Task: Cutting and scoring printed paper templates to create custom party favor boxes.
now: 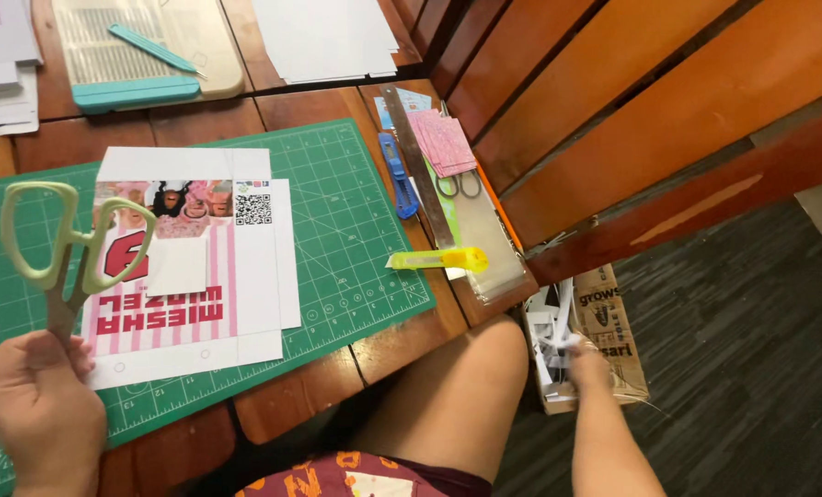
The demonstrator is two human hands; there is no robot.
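Printed sheet (195,267) is lying on the mat (356,239) at the table's (411,340) near edge. Knife (438,260), ruler (420,170) and pen (397,175) are lying right of the mat; box (604,336) is sitting on the floor (751,368) beyond the table's right edge.

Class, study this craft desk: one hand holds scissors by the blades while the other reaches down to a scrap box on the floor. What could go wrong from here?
1. The left hand grips the green scissors by the blades, handles up; a squeeze or slip could cut the palm.
2. The right hand is down at the scrap box while the view is turned that way, so the scissors may go unwatched.
3. The yellow utility knife lies near the table edge and might be knocked off.
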